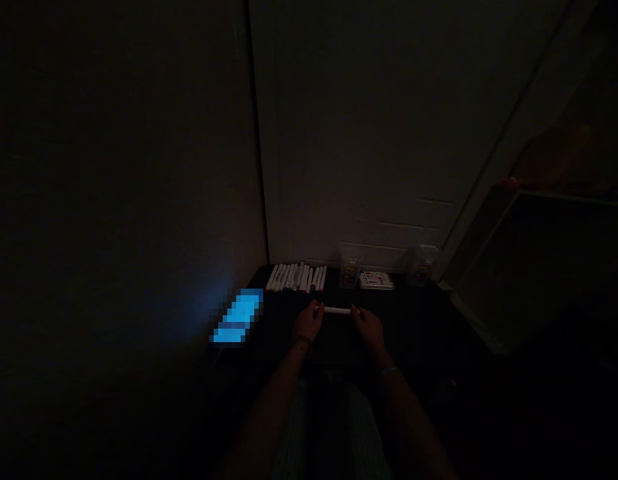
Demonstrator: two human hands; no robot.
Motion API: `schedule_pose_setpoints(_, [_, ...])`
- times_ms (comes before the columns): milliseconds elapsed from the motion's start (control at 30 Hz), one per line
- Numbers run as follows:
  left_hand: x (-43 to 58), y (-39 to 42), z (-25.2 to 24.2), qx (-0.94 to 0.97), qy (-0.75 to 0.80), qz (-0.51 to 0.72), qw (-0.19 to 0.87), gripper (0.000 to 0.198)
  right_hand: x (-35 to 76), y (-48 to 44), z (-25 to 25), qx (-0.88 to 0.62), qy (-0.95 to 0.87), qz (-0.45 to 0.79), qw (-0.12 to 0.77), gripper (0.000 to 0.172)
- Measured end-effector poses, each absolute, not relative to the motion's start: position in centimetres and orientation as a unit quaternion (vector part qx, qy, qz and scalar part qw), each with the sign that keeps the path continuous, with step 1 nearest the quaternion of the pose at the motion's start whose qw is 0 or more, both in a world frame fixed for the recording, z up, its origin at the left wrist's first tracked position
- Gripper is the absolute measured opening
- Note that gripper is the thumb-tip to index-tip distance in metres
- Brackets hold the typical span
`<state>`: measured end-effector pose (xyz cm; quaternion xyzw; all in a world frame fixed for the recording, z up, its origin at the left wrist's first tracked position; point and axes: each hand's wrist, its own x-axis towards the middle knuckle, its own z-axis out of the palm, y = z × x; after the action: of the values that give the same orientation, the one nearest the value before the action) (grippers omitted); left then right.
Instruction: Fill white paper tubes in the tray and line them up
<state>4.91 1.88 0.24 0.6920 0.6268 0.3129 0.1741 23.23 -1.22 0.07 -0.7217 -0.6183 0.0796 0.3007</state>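
Observation:
A white marker (337,311) lies level between my two hands, above the dark table. My left hand (307,323) is closed around its left end, and my right hand (367,328) pinches its right end. Beyond my left hand, a row of several white markers (296,278) lies side by side near the wall. Past my right hand sits a stack of white markers (376,280). The dim light hides the finer details of the fingers and any print on the held marker.
A clear plastic case (349,268) with a label stands left of the stack, and another clear case (423,265) stands at its right. A glowing blue screen (237,319), blurred into blocks, is at the table's left edge. A pale wall (369,133) rises behind.

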Motion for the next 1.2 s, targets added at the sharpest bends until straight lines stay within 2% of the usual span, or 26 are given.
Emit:
schedule_pose_setpoints(767, [4.91,1.97,0.16,0.708,0.632,0.284,0.137,0.035,23.33,-1.42,0.26,-0.701,-0.628,0.088,0.327,0.053])
schedule_pose_setpoints(1200, [4.80,1.95,0.11,0.702,0.627,0.299,0.158,0.037,23.14,-1.67,0.48,-0.695,-0.617,0.114,0.351,0.056])
